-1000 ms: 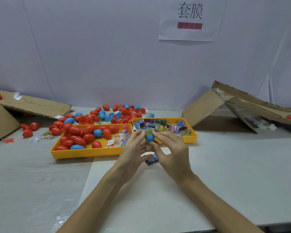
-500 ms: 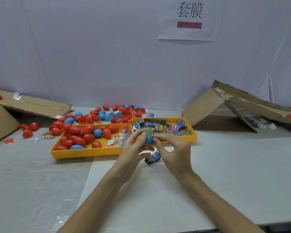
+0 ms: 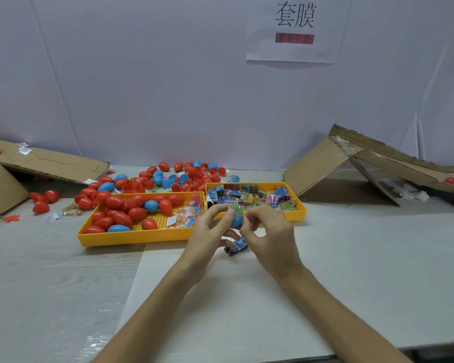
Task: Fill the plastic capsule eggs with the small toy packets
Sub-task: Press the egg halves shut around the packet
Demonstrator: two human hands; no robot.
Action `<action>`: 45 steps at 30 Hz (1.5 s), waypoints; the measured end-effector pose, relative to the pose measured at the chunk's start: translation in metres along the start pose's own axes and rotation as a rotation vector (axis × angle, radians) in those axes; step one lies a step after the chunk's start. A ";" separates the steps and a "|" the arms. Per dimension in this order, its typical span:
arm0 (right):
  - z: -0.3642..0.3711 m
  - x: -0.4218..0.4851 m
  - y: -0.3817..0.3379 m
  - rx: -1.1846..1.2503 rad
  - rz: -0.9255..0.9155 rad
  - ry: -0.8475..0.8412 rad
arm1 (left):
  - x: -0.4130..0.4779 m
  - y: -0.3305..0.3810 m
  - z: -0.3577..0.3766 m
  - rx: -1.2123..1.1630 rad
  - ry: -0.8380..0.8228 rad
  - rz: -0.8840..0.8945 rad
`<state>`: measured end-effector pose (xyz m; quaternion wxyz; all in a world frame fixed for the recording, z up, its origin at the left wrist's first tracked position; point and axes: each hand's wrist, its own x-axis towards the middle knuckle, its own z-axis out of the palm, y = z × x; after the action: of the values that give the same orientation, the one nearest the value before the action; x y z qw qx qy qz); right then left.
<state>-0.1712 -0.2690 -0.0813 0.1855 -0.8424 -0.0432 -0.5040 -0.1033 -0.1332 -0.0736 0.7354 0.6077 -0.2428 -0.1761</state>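
Holding it up just in front of the two trays, your left hand [image 3: 210,226] pinches a blue plastic capsule half [image 3: 237,221] between thumb and fingertips, above the white table [image 3: 351,284]. A green printed toy packet [image 3: 236,209] sticks up out of its open top, only partly inside. Your right hand [image 3: 269,231] has its fingers curled, with thumb and forefinger closed on that packet from the right side. Just under both hands there's a second blue-and-black printed packet [image 3: 237,246]; can't tell if your lower fingers hold it or it's lying on the table. Behind your hands, the long yellow plastic tray [image 3: 131,238] on the left has red and blue plastic eggs [image 3: 116,201] in it. The smaller yellow plastic tray [image 3: 296,214] right beside it is heaped with printed toy packets [image 3: 262,196]. More loose eggs [image 3: 168,176] are scattered behind the trays near the wall, with brown cardboard flaps [image 3: 50,163] off to either side.
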 end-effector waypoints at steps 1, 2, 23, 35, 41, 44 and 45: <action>0.000 0.000 0.000 0.000 0.008 -0.011 | 0.000 0.001 0.000 0.005 -0.004 0.002; 0.000 0.000 0.000 0.002 0.017 -0.019 | -0.001 0.001 0.000 0.012 -0.011 0.003; -0.002 0.003 -0.005 0.121 0.066 -0.045 | -0.006 0.006 -0.001 0.147 -0.105 0.083; 0.005 -0.003 -0.009 0.114 -0.068 -0.086 | -0.001 0.004 -0.009 0.007 0.018 0.072; -0.004 0.008 0.005 0.326 0.229 0.043 | -0.002 0.009 -0.008 -0.088 -0.129 -0.013; -0.004 0.012 0.011 0.578 0.483 -0.022 | -0.002 0.007 -0.007 -0.056 -0.140 -0.017; -0.004 0.011 0.012 0.590 0.483 -0.023 | -0.002 0.007 -0.008 -0.045 -0.127 -0.010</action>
<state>-0.1657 -0.2829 -0.0734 0.5329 -0.7445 0.0114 -0.4020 -0.1012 -0.1240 -0.0678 0.7311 0.5796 -0.2821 -0.2235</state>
